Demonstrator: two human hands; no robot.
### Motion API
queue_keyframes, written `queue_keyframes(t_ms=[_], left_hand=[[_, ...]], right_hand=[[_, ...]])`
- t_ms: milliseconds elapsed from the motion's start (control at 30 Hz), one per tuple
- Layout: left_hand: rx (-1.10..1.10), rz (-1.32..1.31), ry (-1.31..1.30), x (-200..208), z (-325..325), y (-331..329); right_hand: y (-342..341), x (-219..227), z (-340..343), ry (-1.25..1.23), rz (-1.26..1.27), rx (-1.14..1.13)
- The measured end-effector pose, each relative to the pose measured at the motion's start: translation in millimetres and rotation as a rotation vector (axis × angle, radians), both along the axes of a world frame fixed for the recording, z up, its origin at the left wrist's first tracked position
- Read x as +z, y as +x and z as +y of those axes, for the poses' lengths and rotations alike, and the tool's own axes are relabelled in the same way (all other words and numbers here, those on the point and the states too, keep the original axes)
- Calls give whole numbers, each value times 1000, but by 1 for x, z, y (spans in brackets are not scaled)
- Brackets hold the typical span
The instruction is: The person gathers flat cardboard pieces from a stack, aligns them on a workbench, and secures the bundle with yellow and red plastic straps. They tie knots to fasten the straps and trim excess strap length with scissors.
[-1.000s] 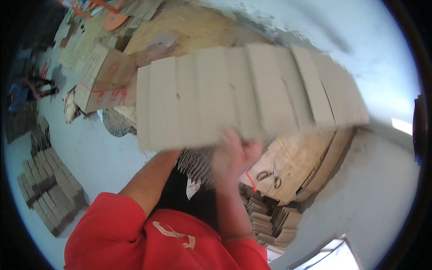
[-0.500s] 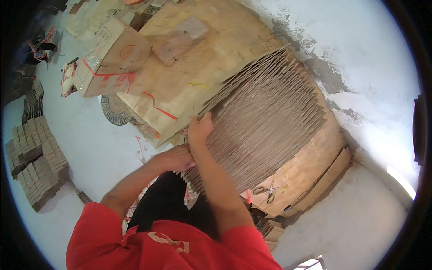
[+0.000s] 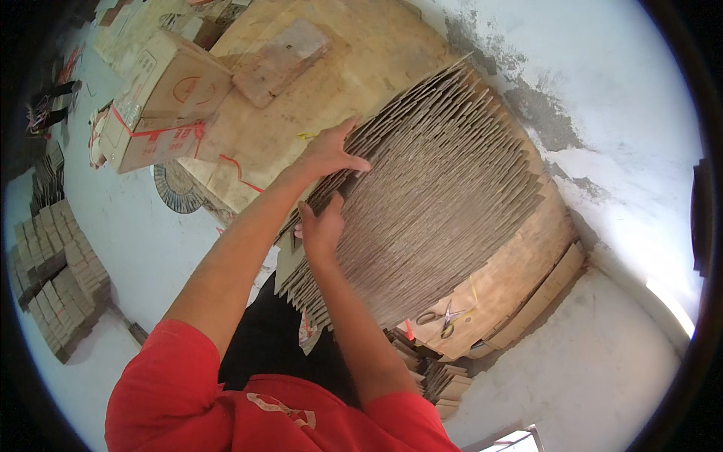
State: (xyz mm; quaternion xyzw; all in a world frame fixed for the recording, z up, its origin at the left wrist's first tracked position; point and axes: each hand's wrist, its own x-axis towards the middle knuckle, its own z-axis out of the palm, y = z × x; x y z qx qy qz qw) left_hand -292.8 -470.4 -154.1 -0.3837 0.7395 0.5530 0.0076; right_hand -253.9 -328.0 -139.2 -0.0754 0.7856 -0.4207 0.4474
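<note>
A wide row of brown cardboard sheets (image 3: 437, 196), packed on edge, lies in front of me on the table. My left hand (image 3: 331, 153) rests at the row's left side, thumb and fingers spread apart over the sheet edges. Nearer to me, my right hand (image 3: 322, 227) is closed on the outermost sheets, its thumb on top and its fingers partly hidden behind them. At the near left corner, the sheets jut out in steps beyond the table's edge.
The table (image 3: 376, 45) is covered with brown board. A carton (image 3: 177, 90) with red strapping and a flat cardboard piece (image 3: 282, 60) lie beyond the row. Scissors (image 3: 446, 319) lie at the near right. Cardboard stacks (image 3: 64, 279) stand on the left floor; a wall (image 3: 602, 90) runs along the right.
My left hand has moved away from me along the row's left side and spread its fingers. My right hand has shifted slightly nearer to me. The outer sheets stand more upright against the row.
</note>
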Motion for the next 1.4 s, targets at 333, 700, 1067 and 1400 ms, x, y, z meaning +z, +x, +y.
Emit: queue_keyframes(t_ms=[333,700,1067,1400], left_hand=[[-34,-41,-306,10,-22,4],[-153,-124,-533,30,39,37],[-211,13,-432,20,41,31],[-168,68,-264,18,41,17]], right_hand=[[-10,13,6,-80,-213,-79],[-13,-5,11,-68,-137,91],[-15,5,7,-115,-265,60],[-30,24,14,-104,228,486]])
